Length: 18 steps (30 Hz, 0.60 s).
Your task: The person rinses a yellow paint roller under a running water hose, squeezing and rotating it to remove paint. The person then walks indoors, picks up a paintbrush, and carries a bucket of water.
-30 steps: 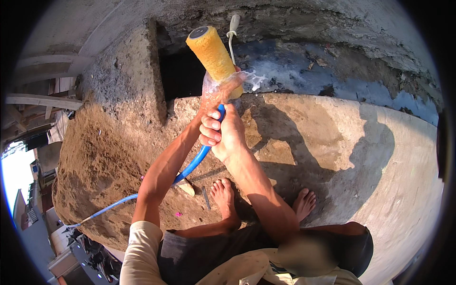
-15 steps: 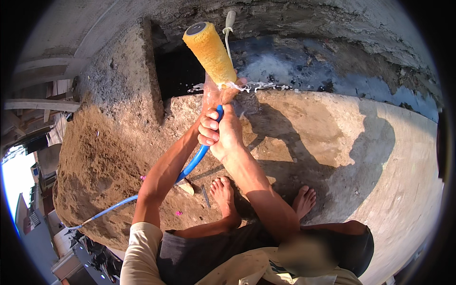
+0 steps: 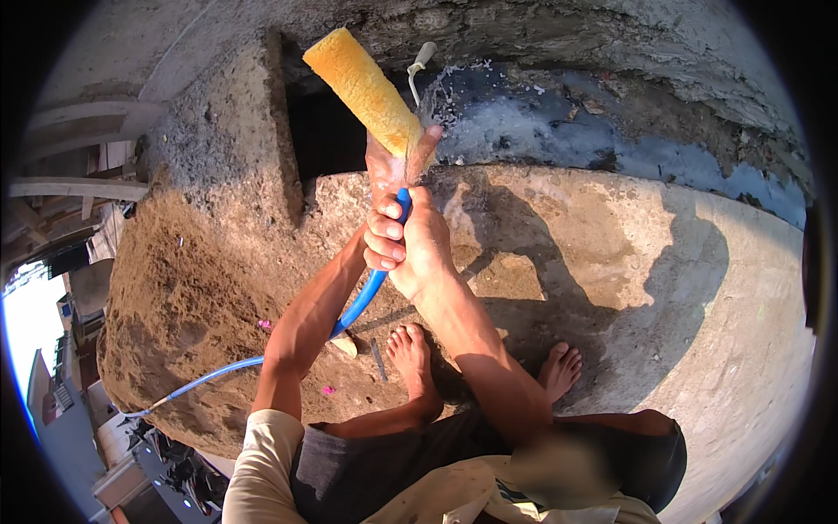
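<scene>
A big concrete slab lies under the person's bare feet, with a wet blue strip along its far edge. A yellow paint roller sticks up over that edge. A thin blue hose runs up from the lower left to the roller. The right hand is wrapped tight round the hose. The left hand is closed round the roller's lower end. This looks like washing the roller. Next it likely needs turning under the water.
</scene>
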Each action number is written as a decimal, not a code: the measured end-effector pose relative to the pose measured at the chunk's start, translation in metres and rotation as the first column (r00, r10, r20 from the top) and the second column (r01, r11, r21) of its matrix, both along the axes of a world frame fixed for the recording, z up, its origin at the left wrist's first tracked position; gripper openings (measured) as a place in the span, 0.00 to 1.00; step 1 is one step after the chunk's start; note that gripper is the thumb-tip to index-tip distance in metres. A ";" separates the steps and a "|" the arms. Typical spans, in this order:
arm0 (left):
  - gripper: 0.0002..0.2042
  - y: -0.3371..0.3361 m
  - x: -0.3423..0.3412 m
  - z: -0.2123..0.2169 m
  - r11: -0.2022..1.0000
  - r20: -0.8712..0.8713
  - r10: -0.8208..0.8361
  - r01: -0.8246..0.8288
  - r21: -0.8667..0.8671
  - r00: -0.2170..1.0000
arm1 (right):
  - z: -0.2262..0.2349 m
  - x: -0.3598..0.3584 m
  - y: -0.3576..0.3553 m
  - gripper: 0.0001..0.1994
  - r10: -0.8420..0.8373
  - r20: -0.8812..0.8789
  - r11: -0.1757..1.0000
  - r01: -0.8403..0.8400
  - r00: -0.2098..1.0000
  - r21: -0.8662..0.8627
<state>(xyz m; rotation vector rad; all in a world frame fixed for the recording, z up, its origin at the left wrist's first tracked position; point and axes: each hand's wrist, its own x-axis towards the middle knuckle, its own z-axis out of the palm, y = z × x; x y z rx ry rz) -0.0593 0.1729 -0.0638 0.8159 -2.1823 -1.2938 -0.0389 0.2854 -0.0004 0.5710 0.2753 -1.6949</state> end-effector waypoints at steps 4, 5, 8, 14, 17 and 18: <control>0.28 -0.007 -0.002 0.022 0.994 -0.097 0.083 -0.089 -0.058 0.992 | 0.018 0.005 -0.007 0.21 0.060 0.024 0.995 -0.057 0.998 -0.077; 0.29 -0.006 -0.006 0.023 0.991 -0.124 0.118 -0.124 -0.043 0.985 | 0.018 0.006 -0.008 0.21 0.075 0.011 0.995 -0.074 0.997 -0.072; 0.28 -0.012 -0.010 0.022 0.936 -0.144 0.255 -0.207 0.284 0.956 | 0.022 0.004 -0.007 0.22 0.076 -0.011 0.993 -0.076 0.997 -0.095; 0.38 -0.046 -0.009 0.023 0.572 -0.243 0.321 0.017 0.820 0.915 | 0.020 -0.001 -0.008 0.22 0.096 -0.015 0.991 -0.097 0.995 -0.094; 0.32 -0.047 -0.015 0.030 0.568 -0.323 0.302 0.103 0.817 0.897 | 0.016 0.000 -0.010 0.22 0.090 0.005 0.989 -0.089 0.996 -0.118; 0.29 -0.055 -0.013 0.026 0.545 -0.335 0.284 0.136 0.827 0.898 | 0.017 0.002 -0.011 0.22 0.095 -0.001 0.989 -0.094 0.995 -0.117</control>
